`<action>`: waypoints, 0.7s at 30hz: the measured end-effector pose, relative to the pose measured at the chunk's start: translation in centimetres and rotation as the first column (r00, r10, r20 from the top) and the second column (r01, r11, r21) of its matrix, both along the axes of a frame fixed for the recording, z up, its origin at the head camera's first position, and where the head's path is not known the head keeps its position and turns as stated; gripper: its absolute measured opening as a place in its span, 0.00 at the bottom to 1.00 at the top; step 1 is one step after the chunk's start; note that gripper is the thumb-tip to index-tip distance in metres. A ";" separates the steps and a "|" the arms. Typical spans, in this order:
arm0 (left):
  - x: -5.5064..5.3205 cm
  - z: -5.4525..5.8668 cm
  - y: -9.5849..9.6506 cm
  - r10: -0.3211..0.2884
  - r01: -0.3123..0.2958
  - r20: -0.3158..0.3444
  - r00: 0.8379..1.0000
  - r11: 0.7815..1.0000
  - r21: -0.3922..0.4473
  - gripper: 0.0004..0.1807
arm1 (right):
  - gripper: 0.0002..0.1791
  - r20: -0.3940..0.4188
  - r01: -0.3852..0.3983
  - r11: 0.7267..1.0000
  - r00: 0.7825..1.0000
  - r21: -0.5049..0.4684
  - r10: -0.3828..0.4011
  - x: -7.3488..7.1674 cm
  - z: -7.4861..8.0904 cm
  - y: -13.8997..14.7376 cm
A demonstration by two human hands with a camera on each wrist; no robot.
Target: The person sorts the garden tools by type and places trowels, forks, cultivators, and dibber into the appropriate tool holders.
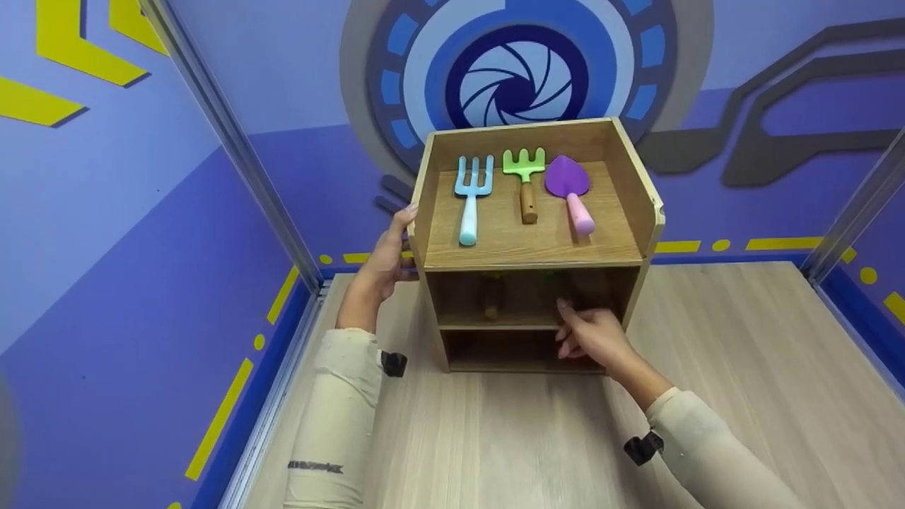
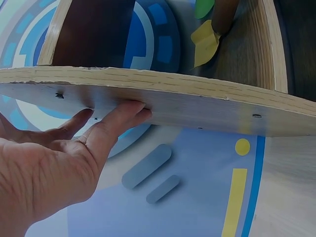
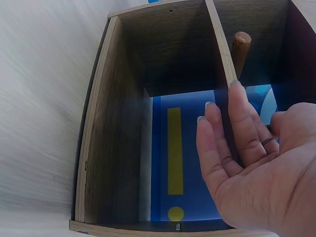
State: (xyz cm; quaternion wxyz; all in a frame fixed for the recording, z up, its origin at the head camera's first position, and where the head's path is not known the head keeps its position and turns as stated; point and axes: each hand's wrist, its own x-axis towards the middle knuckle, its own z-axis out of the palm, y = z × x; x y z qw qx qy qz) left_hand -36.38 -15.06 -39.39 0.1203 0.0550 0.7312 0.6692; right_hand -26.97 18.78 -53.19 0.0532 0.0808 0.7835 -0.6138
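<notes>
A small wooden shelf unit [image 1: 534, 263] stands upright on the table. My left hand [image 1: 387, 258] rests against its outer left side, fingertips on the panel [image 2: 197, 111] in the left wrist view. In front of the middle and lower compartments is my right hand [image 1: 590, 338], fingers loosely extended. The right wrist view shows its fingers [image 3: 242, 123] by the divider's front edge [image 3: 222, 44]; I see nothing held. In the middle compartment lies a tool with a wooden handle [image 1: 493, 298]; a yellow blade [image 2: 205, 43] and a green part [image 2: 203, 8] show in the left wrist view.
On the top shelf lie a blue hand fork [image 1: 472, 194], a green rake with a wooden handle [image 1: 527, 184] and a purple trowel with a pink handle [image 1: 569, 189]. A patterned blue wall [image 1: 297, 177] rises behind. The wood-patterned tabletop [image 1: 742, 353] extends around the unit.
</notes>
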 end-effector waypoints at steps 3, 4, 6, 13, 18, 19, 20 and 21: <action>0.0 -0.1 0.0 0.002 -0.002 0.005 1.000 1.000 0.001 0.48 | 0.37 0.002 0.003 1.000 1.000 -0.003 -0.003 -0.1 -0.1 0.0; 0.0 -0.1 0.0 0.002 -0.002 0.006 1.000 1.000 0.003 0.49 | 0.37 0.003 0.003 1.000 1.000 -0.004 -0.003 -0.1 -0.1 0.0; 0.0 0.0 0.1 0.001 -0.001 0.012 1.000 1.000 0.011 0.49 | 0.37 0.003 0.001 1.000 1.000 -0.004 -0.001 -0.2 -0.1 0.0; 0.0 0.0 0.3 0.015 -0.016 0.019 1.000 1.000 0.013 0.47 | 0.38 0.001 -0.011 1.000 1.000 0.001 0.011 -0.2 -0.1 0.1; 0.1 -0.1 0.3 0.022 -0.022 0.014 1.000 1.000 0.008 0.48 | 0.38 -0.003 -0.010 1.000 1.000 -0.003 0.010 -0.2 -0.3 0.2; 0.1 -0.1 0.4 0.024 -0.024 0.013 1.000 1.000 0.007 0.49 | 0.38 -0.005 -0.010 1.000 1.000 -0.004 0.010 -0.2 -0.3 0.2; 0.2 -0.2 0.3 0.026 -0.026 0.012 1.000 1.000 0.008 0.49 | 0.38 -0.006 -0.010 1.000 1.000 -0.006 0.009 -0.2 -0.4 0.2; 0.2 -0.2 0.3 0.028 -0.028 0.011 1.000 1.000 0.009 0.50 | 0.38 -0.007 -0.010 1.000 1.000 -0.006 0.010 -0.2 -0.4 0.1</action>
